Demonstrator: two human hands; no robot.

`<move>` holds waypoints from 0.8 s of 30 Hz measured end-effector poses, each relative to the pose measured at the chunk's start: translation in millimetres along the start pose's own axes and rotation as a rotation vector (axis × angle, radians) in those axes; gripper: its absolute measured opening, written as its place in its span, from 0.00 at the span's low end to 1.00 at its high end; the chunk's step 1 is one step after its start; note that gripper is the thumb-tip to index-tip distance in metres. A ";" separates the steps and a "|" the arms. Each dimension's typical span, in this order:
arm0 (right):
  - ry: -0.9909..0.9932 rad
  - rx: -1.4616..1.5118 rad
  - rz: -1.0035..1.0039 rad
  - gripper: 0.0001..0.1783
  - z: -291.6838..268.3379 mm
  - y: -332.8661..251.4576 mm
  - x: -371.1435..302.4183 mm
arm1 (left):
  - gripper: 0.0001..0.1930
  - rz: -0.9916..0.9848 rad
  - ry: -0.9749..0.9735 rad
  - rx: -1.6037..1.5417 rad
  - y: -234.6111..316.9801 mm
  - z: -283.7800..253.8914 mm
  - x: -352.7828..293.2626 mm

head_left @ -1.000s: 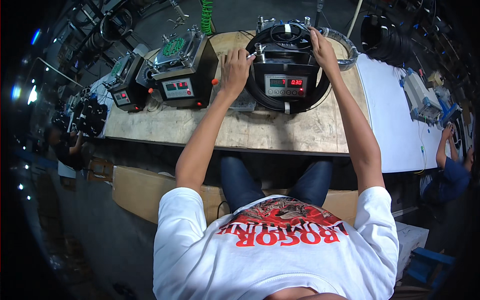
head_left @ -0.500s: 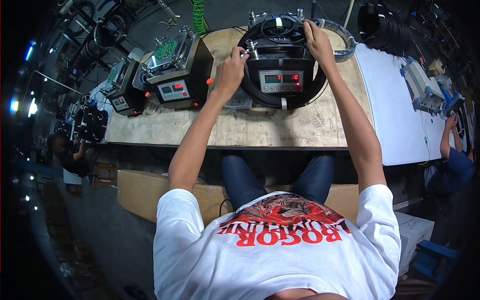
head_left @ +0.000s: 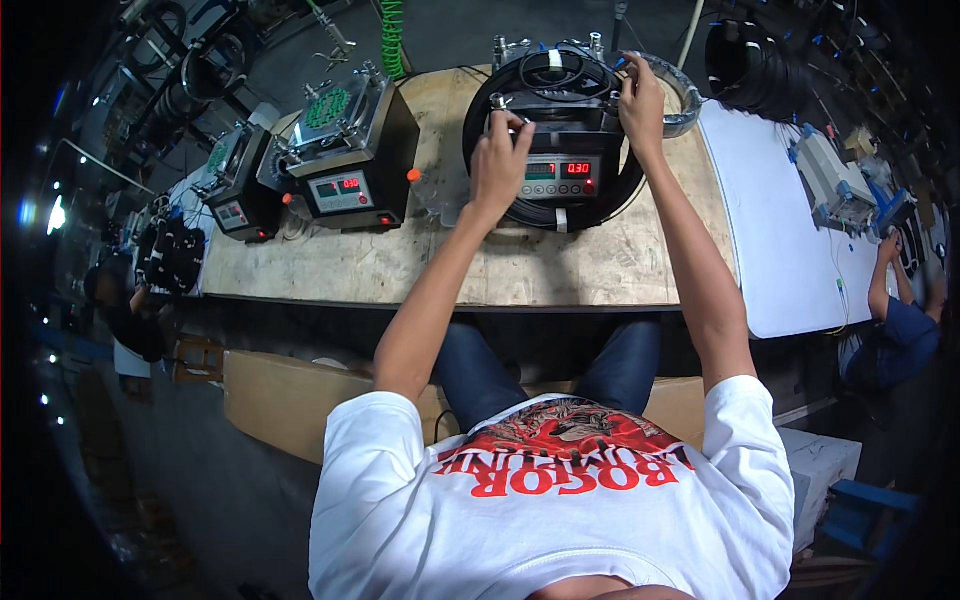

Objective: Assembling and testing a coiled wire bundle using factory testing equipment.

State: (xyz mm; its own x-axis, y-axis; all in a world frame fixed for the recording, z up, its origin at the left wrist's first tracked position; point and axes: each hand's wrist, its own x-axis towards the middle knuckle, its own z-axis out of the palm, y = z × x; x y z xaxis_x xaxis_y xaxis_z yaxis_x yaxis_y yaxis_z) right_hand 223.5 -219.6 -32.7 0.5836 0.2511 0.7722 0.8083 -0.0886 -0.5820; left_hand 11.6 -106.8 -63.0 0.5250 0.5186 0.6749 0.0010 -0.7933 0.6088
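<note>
A black bench machine with two red number displays stands on the wooden bench. A coil of black cable with white ties lies around it. My left hand rests on the machine's top left corner, fingers curled on a small metal clamp handle there. My right hand is at the machine's top right corner, fingers pinched on the cable near a blue-tipped end. Both of my arms are stretched forward.
Two similar machines stand further left on the bench. A white table on the right carries small devices, and another person works there. A further person is at the left. Black cable coils lie behind.
My left hand has moved from the coil's left side inward onto the machine's top left corner. My right hand stays at the top right. The view has shifted slightly.
</note>
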 end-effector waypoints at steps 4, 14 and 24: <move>0.084 -0.016 0.026 0.16 -4.6 4.0 -2.2 | 0.32 0.143 0.148 0.389 -12.5 -26.2 15.2; 0.282 -0.310 -0.024 0.16 -13.3 -10.0 -40.8 | 0.53 -0.081 -0.077 -0.330 -43.6 -19.5 33.9; 0.134 0.043 0.208 0.08 -13.6 -17.3 -63.2 | 0.46 -0.122 -0.100 -0.449 -50.7 -14.0 37.0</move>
State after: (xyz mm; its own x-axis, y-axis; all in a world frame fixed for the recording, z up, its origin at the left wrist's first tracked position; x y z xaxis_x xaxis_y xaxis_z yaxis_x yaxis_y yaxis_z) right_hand 173.7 -247.1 -68.0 0.7448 0.1017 0.6595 0.6670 -0.0832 -0.7404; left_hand 19.0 -42.9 -63.1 0.6230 0.5489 0.5573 -0.2885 -0.5009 0.8160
